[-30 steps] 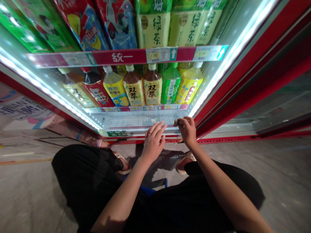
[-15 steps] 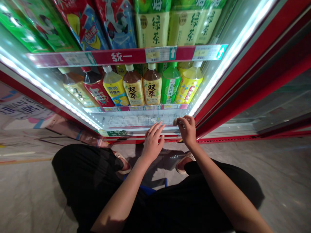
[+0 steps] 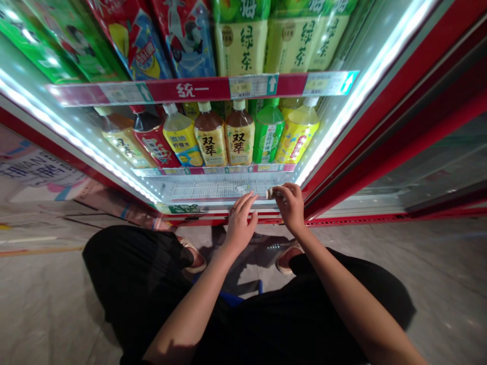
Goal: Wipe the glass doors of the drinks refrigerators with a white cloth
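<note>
Between the fingers of my right hand (image 3: 292, 207) is a small pale wad (image 3: 271, 193), mostly covered by the fingers; cloth or paper, I cannot tell which. It is at the front edge of the cooler's bottom wire shelf (image 3: 205, 189). To its left, my left hand (image 3: 241, 219) reaches forward with its fingers stretched out, a ring on one of them. Its fingertips are over or on the shelf's front edge; contact is unclear. Just behind those fingertips a small white label (image 3: 242, 188) lies on the wire shelf.
Above the wire shelf stands a row of drink bottles (image 3: 210, 142). A price rail (image 3: 192, 90) runs below larger bottles on the shelf above. The red cooler frame (image 3: 342, 170) rises on the right. Both knees are spread on either side of my arms.
My right hand has moved slightly left with the pale wad, closer to my left hand. The left hand is nearly still. The camera view has shifted a little.
</note>
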`<state>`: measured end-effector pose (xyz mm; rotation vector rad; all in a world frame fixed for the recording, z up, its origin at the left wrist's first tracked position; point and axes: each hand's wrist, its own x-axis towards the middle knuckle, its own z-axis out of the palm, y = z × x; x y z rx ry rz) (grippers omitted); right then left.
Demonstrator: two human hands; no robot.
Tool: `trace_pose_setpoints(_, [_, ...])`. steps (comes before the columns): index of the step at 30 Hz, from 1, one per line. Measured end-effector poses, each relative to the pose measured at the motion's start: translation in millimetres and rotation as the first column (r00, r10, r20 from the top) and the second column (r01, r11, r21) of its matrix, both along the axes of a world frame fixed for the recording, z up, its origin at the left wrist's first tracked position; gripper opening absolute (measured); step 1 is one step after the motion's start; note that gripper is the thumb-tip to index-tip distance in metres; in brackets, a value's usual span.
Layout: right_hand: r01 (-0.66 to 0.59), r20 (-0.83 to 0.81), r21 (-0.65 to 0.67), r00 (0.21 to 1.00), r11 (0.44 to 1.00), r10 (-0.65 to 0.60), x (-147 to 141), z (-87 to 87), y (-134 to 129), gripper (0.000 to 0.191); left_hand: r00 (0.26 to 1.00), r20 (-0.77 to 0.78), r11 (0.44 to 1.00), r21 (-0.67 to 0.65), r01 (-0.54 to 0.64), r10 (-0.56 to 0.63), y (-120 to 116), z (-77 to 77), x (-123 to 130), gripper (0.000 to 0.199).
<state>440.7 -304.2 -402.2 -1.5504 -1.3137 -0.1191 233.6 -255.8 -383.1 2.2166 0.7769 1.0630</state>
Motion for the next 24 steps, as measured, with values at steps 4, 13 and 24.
trace_pose_setpoints(4, [0.002,-0.051,-0.001,0.999,1.0,-0.002,-3.0,10.4,-2.5,0.022,0.992,0.12,0.947,-0.314,0.063,-0.026,7.8,-8.4,21.9,0.046])
trace_pose_setpoints(13, [-0.078,-0.383,-0.025,0.922,0.997,0.063,-13.2,10.2,0.1,0.036,0.86,0.444,0.49,-0.825,0.282,0.252,0.9,9.5,72.1,0.032])
trace_pose_setpoints(24, [-0.192,0.0,-0.11,0.981,0.975,0.193,-8.1,7.9,-5.7,0.047,0.728,0.483,0.189,-0.872,0.452,0.486,5.2,19.0,96.1,0.029])
